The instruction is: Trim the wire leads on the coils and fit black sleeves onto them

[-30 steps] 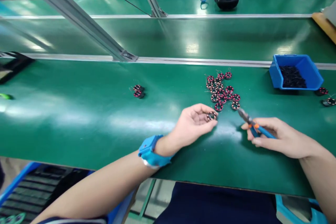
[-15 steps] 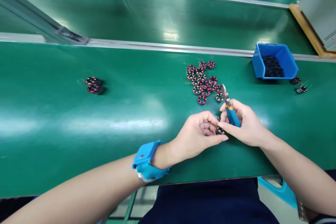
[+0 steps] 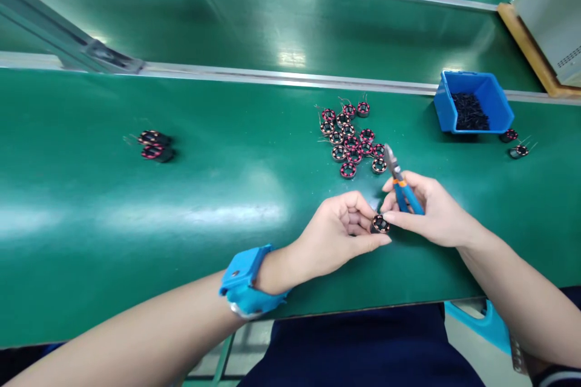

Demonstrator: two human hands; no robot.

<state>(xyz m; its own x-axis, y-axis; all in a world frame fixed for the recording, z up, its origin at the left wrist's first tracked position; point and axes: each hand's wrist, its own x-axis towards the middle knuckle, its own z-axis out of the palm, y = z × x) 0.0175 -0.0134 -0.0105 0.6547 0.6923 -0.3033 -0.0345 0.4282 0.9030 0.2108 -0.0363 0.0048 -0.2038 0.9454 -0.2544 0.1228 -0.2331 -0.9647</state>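
Observation:
Between the thumb and fingers of my left hand [image 3: 342, 231] is a small ring-shaped wound motor stator [image 3: 380, 224], black outside with copper coils within. My right hand [image 3: 429, 208] is closed around blue-handled cutting pliers [image 3: 406, 193], their metal jaws pointing up and away from me. The right thumb tip is close beside the stator; whether it touches cannot be made out. Just beyond my hands lies a cluster of similar stators [image 3: 351, 143], some red and some copper-coloured, several with thin wire ends sticking out.
A blue bin [image 3: 503, 110] of black slender pieces [image 3: 470, 112] stands at the back right, with two stators [image 3: 518, 151] beside it. Two more stators [image 3: 155, 152] lie far left. A metal rail [image 3: 272, 80] crosses behind the green table [image 3: 113, 272]. A grey box-shaped device [image 3: 556, 24] stands back right.
The right hand with the pliers has shifted slightly right, and its thumb has drawn back from the stator. The pliers' handles look wider apart. The left hand still holds the stator.

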